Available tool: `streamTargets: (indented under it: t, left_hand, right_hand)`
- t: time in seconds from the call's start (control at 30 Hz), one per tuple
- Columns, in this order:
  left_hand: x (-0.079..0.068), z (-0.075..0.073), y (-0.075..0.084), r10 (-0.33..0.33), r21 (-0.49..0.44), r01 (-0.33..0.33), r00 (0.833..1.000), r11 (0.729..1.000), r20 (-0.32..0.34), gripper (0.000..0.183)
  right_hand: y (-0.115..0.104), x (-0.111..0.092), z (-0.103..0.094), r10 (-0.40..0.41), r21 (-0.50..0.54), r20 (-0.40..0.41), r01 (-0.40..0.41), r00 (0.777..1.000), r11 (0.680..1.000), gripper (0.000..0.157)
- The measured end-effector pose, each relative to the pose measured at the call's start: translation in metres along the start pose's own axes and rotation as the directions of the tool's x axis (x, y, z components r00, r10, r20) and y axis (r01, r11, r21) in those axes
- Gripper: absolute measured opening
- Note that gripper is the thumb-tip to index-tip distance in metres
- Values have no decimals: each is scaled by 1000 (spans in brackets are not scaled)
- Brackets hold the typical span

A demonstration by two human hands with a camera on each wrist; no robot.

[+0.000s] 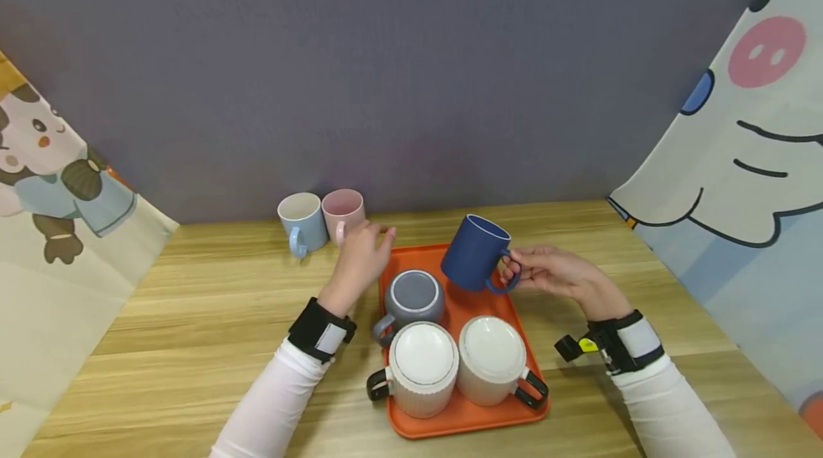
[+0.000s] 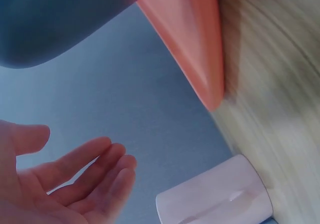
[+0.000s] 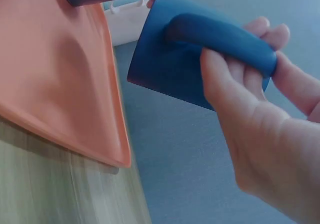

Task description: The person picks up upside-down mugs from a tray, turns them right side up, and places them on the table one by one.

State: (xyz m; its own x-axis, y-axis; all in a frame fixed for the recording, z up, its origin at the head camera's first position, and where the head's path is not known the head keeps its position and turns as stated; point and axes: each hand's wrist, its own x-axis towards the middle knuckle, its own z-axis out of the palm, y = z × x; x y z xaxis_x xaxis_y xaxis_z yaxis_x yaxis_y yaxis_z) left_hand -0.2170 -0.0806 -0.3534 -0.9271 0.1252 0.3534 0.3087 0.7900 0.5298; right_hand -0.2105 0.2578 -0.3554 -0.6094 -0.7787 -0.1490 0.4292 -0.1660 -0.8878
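A dark blue mug [image 1: 472, 254] hangs tilted above the back right of the orange tray [image 1: 460, 421], its mouth upward. My right hand [image 1: 556, 271] grips it by the handle; in the right wrist view the fingers curl through the blue handle [image 3: 220, 37]. My left hand [image 1: 360, 258] is over the tray's back left corner, fingers loosely bent with nothing in them. Just behind it stands a pink mug [image 1: 345, 209], upright and beside a light blue mug [image 1: 307, 223]. On the tray, a grey mug [image 1: 414, 295] rests upside down behind two white mugs [image 1: 421, 365] with black handles, also upside down.
The wooden table [image 1: 212, 315] runs back to a grey wall panel [image 1: 386, 72]. Printed curtains [image 1: 771, 158] border it on the left and right. A black strap end with a yellow tag [image 1: 579, 346] hangs from the right wristband.
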Motion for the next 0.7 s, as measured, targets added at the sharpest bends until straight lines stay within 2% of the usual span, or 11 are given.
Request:
streamTargets:
  t: [0.43,0.7]
  left_hand:
    - [5,-5,8,-44,-83,41,998,996,-33,34]
    - [10,-17,14,-69,-164,59,996,985,-58,34]
  right_hand:
    - [-7,14,1,-63,73,-29,65,998,995,34]
    - [-16,25,9,-71,132,-132,89,989,987,32]
